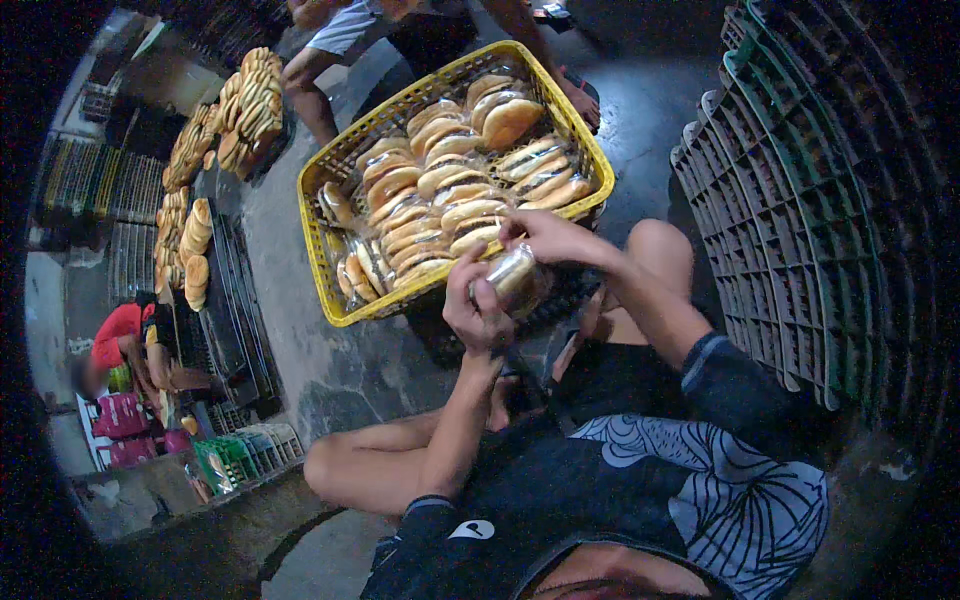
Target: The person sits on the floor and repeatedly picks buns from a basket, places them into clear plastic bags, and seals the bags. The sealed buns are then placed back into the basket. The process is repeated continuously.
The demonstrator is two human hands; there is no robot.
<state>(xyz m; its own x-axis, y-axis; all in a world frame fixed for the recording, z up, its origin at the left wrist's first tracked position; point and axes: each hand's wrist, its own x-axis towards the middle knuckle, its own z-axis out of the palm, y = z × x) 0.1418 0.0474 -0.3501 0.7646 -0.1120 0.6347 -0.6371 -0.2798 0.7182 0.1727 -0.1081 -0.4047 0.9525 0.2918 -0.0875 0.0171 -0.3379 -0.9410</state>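
Note:
In front of my crossed legs, my left hand (pixel 476 308) is closed around a round bun in a clear, shiny plastic wrapper (pixel 516 280). Just above that bun, my right hand (pixel 552 238) has its fingers bent together near the wrapper's top end. What they pinch, if anything, is too small to make out. Right beyond both hands stands a yellow plastic crate (pixel 322 268), filled with rows of golden-brown wrapped buns (pixel 460 184). Some of the buns are split with a dark filling.
Grey-green slatted crates (pixel 770 230) are stacked at the right. Unwrapped bread (pixel 250 105) lies piled at the far left, beside dark racks (pixel 225 290). Another person's bare leg (pixel 308 95) is behind the yellow crate. A person in red (pixel 120 335) sits at the left.

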